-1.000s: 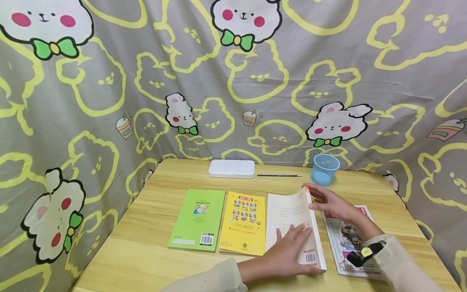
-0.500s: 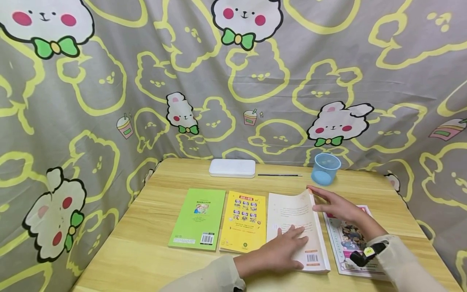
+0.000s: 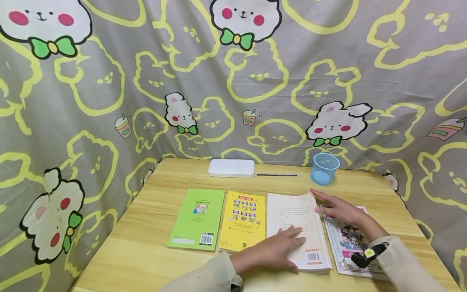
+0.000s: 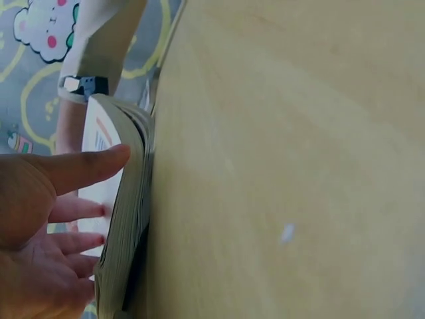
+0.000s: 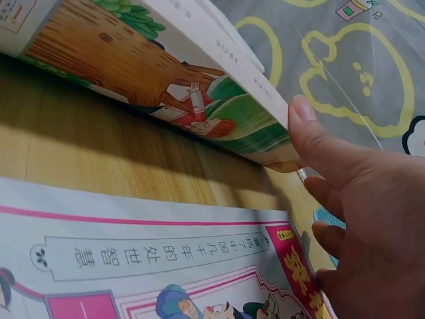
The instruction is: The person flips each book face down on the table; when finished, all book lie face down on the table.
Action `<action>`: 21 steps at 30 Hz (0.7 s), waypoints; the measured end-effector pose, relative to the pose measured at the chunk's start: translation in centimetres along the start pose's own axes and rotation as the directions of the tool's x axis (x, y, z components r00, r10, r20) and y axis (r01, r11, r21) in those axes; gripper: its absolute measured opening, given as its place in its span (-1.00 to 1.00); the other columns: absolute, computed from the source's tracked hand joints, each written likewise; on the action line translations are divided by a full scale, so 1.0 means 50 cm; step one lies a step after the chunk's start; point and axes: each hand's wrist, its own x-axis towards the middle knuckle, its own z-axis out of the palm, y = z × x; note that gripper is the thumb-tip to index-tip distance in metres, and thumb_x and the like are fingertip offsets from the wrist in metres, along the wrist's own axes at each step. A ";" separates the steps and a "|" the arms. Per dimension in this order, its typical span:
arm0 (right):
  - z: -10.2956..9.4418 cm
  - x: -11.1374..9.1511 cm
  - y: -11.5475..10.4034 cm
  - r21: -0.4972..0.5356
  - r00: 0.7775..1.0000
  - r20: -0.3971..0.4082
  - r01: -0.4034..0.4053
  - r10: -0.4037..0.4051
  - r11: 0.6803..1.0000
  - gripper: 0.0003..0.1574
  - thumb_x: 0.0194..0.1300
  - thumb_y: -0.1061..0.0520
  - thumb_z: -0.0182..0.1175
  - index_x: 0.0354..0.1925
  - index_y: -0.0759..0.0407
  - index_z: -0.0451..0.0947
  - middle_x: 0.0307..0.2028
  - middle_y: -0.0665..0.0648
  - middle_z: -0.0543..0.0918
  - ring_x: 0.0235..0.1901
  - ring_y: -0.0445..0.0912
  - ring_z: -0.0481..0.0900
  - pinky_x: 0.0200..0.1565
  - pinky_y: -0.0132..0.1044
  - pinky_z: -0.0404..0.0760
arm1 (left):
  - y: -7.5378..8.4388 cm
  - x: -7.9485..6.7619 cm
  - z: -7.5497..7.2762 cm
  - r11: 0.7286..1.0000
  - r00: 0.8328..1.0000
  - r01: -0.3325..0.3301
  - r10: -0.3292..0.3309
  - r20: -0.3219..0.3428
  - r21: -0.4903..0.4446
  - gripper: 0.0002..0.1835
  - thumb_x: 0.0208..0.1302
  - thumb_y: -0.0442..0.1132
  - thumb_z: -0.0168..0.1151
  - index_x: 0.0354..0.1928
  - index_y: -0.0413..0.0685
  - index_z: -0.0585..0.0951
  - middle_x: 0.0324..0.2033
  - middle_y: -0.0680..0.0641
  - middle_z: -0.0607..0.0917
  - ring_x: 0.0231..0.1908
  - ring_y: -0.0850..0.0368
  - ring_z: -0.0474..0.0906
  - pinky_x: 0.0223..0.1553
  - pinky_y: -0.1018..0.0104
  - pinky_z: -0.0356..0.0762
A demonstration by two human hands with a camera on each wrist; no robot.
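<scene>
Resting the left hand [image 3: 280,248], with fingers spread and nearly straight, on a matte white paperback book [image 3: 292,215] with a barcode panel [image 3: 313,256]; apparently pinching its far spine corner between thumb and finger of the right hand [image 3: 341,210]. Tilted, with the spine edge raised and the illustrated cover [image 5: 159,83] downward. Judged as laying the white book flat; calls next for lowering the spine edge and freeing the right fingertips. Left of the white book, see a yellow paperback [image 3: 246,227] with small picture panels, then a bright green paperback [image 3: 197,221]; right of it, a pink-bordered book [image 3: 350,235] with cartoon figures. Beyond the white book, find a flat white case [image 3: 231,168], a thin dark rod [image 3: 279,175] and a translucent blue cup [image 3: 324,172]. Beneath, note a pale wood-grain table [image 3: 131,237]; behind, a grey fabric curtain [image 3: 146,93] printed with yellow outlines and white rabbits.
</scene>
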 end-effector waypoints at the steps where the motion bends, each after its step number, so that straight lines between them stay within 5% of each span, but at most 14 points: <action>1: -0.001 0.000 0.002 0.002 1.000 0.012 -0.001 0.001 1.000 -0.04 0.52 0.00 0.20 0.61 0.32 -0.01 0.55 0.52 0.05 0.48 0.54 0.01 0.28 -0.23 0.48 | -0.003 -0.001 0.000 1.000 1.000 -0.004 0.004 0.004 -0.009 -0.01 0.10 0.13 0.56 0.55 0.09 0.33 0.62 0.04 0.10 0.59 0.10 -0.01 0.54 0.14 0.12; 4: -0.004 -0.001 0.008 0.052 0.999 0.048 0.000 -0.003 0.999 -0.04 0.54 0.04 0.17 0.62 0.32 -0.07 0.53 0.57 0.05 0.43 0.55 0.13 0.08 -0.49 0.52 | -0.010 -0.004 -0.002 1.000 1.000 -0.017 0.018 0.024 -0.025 0.04 0.07 0.11 0.59 0.57 0.10 0.30 0.63 0.06 0.06 0.60 0.13 -0.06 0.56 0.23 0.06; 10: -0.007 -0.008 0.012 0.092 0.997 0.076 -0.033 0.026 0.995 -0.03 0.55 0.06 0.17 0.63 0.30 -0.10 0.50 0.62 0.08 0.25 0.29 0.45 -0.07 -0.36 0.66 | -0.013 -0.008 -0.002 0.999 0.999 -0.036 0.036 0.040 0.003 0.07 0.06 0.11 0.60 0.59 0.13 0.26 0.64 0.07 0.02 0.61 0.16 -0.10 0.55 0.33 0.01; 12: -0.006 -0.010 0.010 0.045 0.997 0.058 -0.051 0.048 0.998 -0.03 0.52 0.02 0.21 0.62 0.30 -0.03 0.51 0.59 0.08 0.28 0.31 0.43 0.00 -0.31 0.63 | -0.012 -0.008 -0.001 0.999 0.998 -0.044 0.043 0.035 0.025 0.06 0.08 0.13 0.58 0.59 0.13 0.26 0.64 0.07 0.04 0.60 0.16 -0.08 0.54 0.34 0.02; 16: 0.000 -0.013 0.005 -0.053 0.996 0.026 -0.086 0.087 0.995 -0.01 0.44 -0.08 0.28 0.58 0.31 0.11 0.54 0.58 -0.01 0.48 0.51 0.07 0.38 0.18 0.36 | -0.011 -0.007 0.000 0.997 0.998 -0.054 0.052 0.033 0.056 0.04 0.11 0.19 0.54 0.59 0.14 0.27 0.63 0.07 0.05 0.60 0.16 -0.07 0.54 0.34 0.04; 19: 0.006 -0.011 0.005 -0.057 0.995 0.018 -0.098 0.099 0.994 0.01 0.40 -0.09 0.32 0.57 0.33 0.14 0.54 0.59 -0.06 0.50 0.57 -0.17 0.40 0.51 0.02 | -0.013 -0.010 0.000 0.997 0.998 -0.051 0.049 0.038 0.057 0.03 0.12 0.20 0.53 0.59 0.17 0.27 0.63 0.08 0.04 0.60 0.18 -0.07 0.54 0.33 0.05; 21: 0.008 -0.010 0.007 -0.056 0.994 0.015 -0.105 0.106 0.993 0.02 0.39 -0.09 0.32 0.57 0.32 0.14 0.55 0.58 -0.06 0.50 0.57 -0.18 0.39 0.53 -0.03 | -0.014 -0.011 -0.001 0.997 0.998 -0.049 0.047 0.039 0.052 0.02 0.12 0.21 0.52 0.59 0.19 0.27 0.63 0.09 0.03 0.60 0.18 -0.08 0.54 0.31 0.06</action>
